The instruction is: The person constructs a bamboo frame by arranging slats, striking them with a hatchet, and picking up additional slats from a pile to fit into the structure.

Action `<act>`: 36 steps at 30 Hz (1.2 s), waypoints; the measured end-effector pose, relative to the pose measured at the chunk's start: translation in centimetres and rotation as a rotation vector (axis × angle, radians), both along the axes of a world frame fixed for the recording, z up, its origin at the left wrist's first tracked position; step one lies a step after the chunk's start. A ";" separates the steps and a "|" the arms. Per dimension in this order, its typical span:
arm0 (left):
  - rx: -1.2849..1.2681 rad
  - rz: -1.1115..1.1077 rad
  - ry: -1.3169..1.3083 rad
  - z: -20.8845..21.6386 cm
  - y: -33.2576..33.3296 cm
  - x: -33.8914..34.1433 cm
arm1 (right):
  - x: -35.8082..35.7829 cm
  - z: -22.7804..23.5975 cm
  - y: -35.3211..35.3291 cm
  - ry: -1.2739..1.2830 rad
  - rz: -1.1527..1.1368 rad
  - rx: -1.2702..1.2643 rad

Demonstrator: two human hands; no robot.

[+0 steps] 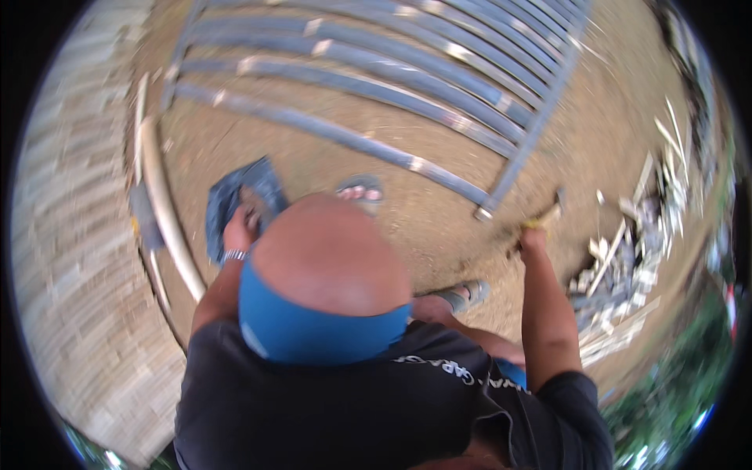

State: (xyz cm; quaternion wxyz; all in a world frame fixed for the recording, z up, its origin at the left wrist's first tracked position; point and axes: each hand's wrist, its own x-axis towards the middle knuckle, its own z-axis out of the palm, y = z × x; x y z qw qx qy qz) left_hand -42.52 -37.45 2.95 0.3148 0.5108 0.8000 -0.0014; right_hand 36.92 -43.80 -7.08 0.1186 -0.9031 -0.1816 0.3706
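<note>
My left hand [241, 225] is at a dark plastic bag [272, 182], its fingers curled at the bag's opening. Something brownish shows in that opening, too blurred to name. On the right, my right hand [533, 238] is closed round the handle of a hammer [553, 211], whose head points away from me. Ahead lies a large frame of grey-blue poles [368, 146] with pale bands along them. The hammer is off the frame's near right corner, apart from it. My bent left knee fills the middle of the view.
Bare brown soil [431, 227] lies around my sandalled feet. At the left are a stacked, pale slatted surface [78, 235] and a long light pole [168, 211]. A heap of split wood scraps [627, 254] lies at the right, with greenery [674, 399] beyond it.
</note>
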 end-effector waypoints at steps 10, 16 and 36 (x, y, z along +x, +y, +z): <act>0.042 0.014 -0.205 5.3 6.4 1.4 | -11.2 7.4 6.4 -0.190 -0.237 -0.036; 0.190 -0.687 -0.321 10.4 22.8 16.5 | -14.9 7.4 5.7 -0.279 -0.325 0.143; -0.473 -0.493 -0.962 0.2 25.7 50.9 | -17.9 5.7 4.8 0.198 -0.393 0.461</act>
